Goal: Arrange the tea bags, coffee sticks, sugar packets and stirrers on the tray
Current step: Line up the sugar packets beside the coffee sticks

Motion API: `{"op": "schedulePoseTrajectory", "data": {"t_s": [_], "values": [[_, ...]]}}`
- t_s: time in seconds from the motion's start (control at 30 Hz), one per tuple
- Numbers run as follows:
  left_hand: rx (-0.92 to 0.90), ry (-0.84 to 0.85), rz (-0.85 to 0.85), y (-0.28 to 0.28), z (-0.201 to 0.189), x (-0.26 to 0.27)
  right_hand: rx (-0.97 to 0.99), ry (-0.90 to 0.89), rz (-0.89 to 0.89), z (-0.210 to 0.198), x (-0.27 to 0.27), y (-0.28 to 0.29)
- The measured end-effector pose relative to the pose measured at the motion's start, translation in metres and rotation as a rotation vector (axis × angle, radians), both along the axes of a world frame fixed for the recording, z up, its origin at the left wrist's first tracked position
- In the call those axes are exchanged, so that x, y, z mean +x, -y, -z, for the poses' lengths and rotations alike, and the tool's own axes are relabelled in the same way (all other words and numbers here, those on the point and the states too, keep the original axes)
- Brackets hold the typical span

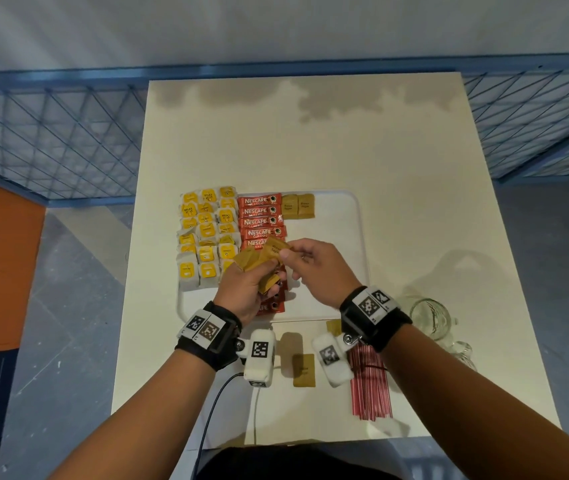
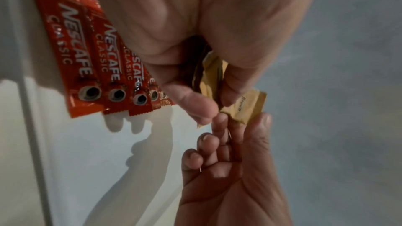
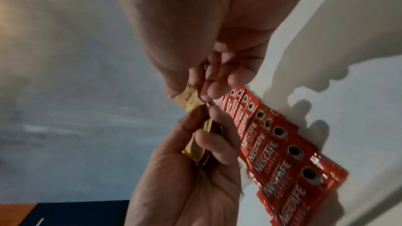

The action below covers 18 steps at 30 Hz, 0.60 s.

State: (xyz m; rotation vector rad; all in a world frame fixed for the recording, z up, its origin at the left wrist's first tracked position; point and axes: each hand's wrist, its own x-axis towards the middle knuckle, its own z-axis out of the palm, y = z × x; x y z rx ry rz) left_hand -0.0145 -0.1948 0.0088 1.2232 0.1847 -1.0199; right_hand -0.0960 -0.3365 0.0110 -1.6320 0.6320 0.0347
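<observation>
Over the white tray (image 1: 357,237), my left hand (image 1: 265,271) grips a bunch of brown sugar packets (image 1: 250,259). My right hand (image 1: 286,252) pinches the top packet (image 1: 276,247) of that bunch between thumb and fingers. The right wrist view shows this pinched packet (image 3: 187,99) close up. Rows of yellow tea bags (image 1: 207,237) fill the tray's left part. Red coffee sticks (image 1: 260,211) lie beside them, partly hidden under my hands. Two sugar packets (image 1: 298,206) lie at the tray's far edge. Red stirrers (image 1: 369,382) lie on the table near me.
A loose sugar packet (image 1: 304,370) lies on the white table (image 1: 311,140) between my wrists, and another (image 1: 333,326) peeks out by the right wrist. A glass jar (image 1: 428,315) stands right of the tray. Blue mesh fencing (image 1: 51,140) runs round the table.
</observation>
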Motion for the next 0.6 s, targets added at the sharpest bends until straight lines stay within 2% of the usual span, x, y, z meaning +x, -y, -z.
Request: {"op": "schedulePoseTrajectory", "data": {"t_s": [0.2, 0.33, 0.47, 0.6], "values": [[-0.015, 0.019, -0.004, -0.003, 0.000, -0.008, 0.022, 0.028, 0.030, 0.001, -0.006, -0.008], [-0.014, -0.002, -0.038, -0.002, -0.002, -0.004, -0.034, 0.013, 0.067, -0.003, 0.005, 0.000], [-0.049, -0.085, -0.072, -0.003, -0.002, 0.005, -0.159, -0.095, 0.138, 0.008, 0.028, 0.026], [-0.050, -0.111, -0.035, -0.004, -0.001, 0.016, -0.367, -0.232, 0.107, 0.023, 0.047, 0.049]]}}
